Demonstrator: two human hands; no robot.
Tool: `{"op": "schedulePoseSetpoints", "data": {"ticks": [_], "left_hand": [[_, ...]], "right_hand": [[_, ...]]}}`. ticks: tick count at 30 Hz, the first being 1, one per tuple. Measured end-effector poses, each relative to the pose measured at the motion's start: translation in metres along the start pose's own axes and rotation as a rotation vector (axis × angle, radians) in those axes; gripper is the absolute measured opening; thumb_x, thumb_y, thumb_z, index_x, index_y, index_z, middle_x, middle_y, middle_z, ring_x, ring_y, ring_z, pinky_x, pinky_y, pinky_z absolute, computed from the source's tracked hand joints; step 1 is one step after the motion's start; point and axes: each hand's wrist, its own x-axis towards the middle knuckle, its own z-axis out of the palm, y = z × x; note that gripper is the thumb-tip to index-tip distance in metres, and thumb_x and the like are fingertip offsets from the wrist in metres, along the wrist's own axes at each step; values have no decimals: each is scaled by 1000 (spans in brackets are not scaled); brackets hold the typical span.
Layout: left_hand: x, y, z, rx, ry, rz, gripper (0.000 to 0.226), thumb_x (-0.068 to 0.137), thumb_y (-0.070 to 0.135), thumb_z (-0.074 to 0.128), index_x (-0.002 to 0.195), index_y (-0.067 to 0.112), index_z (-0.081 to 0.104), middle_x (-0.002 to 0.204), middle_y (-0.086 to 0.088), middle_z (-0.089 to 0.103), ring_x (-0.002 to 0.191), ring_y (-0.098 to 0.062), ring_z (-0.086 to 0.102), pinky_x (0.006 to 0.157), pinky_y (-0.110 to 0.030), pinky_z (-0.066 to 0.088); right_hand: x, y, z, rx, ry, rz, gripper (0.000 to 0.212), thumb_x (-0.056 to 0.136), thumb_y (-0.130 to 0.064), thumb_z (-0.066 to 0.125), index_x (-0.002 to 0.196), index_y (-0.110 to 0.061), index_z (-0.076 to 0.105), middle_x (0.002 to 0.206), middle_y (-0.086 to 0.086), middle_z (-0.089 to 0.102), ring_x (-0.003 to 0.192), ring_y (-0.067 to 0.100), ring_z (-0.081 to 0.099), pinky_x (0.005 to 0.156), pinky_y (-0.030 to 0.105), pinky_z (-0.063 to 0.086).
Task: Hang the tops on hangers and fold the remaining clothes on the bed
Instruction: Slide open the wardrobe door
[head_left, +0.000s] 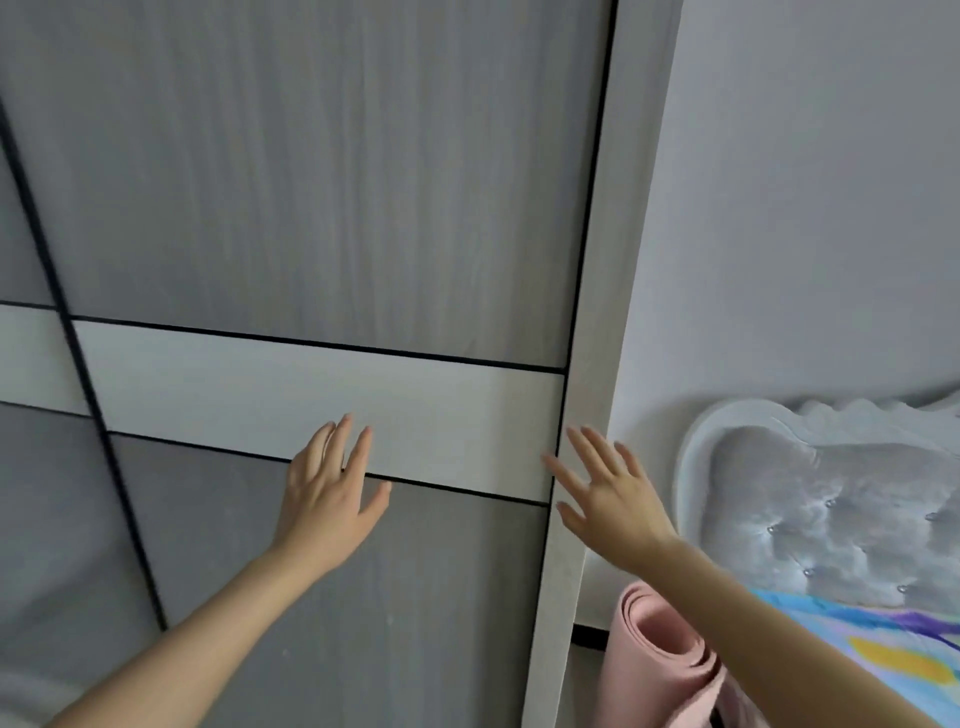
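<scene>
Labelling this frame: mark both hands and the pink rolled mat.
left hand (327, 496): head view, back of hand.
right hand (613, 499): head view, back of hand.
pink rolled mat (667, 660): head view, spiral end.

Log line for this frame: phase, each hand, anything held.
phase: at wardrobe | left hand: open, flat against wardrobe door | right hand: open, at door's right edge | held: nothing

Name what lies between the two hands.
Head view: between left hand and right hand runs the grey wardrobe door's pale horizontal band, ending at its black edge strip.
</scene>
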Motion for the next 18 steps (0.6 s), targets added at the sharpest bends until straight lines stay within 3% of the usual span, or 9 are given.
{"op": "schedulePoseSetpoints", "data": {"ticks": [7,10,14,18], "left_hand": [[0,-45,-2,172,19,-131,61,89,49,31,120,1,53,126,-24,55,116,-34,37,74,-56,51],[6,-68,6,168,51,-114,61,79,42,38,120,-1,53,126,-26,54,117,-35,37,75,-56,50],[22,-97,17,170,115,-68,60,78,40,39,123,1,47,126,-28,53,116,-37,36,78,-58,49],[44,-140,31,140,138,-67,60,78,39,39,121,-1,50,126,-29,54,115,-36,37,76,-57,50]], "right_hand": [[49,-40,37,109,32,-145,76,41,-31,91,112,-20,67,118,20,63,107,34,63,78,47,54],[74,-50,47,110,36,-147,81,44,-31,90,118,-20,58,119,21,62,106,35,63,78,49,53],[108,-57,55,71,84,-141,74,46,-26,88,116,-18,65,121,24,60,108,37,62,79,50,52],[139,-68,75,3,168,-146,82,53,-20,85,125,-19,45,128,26,55,116,39,55,87,53,48]]}}
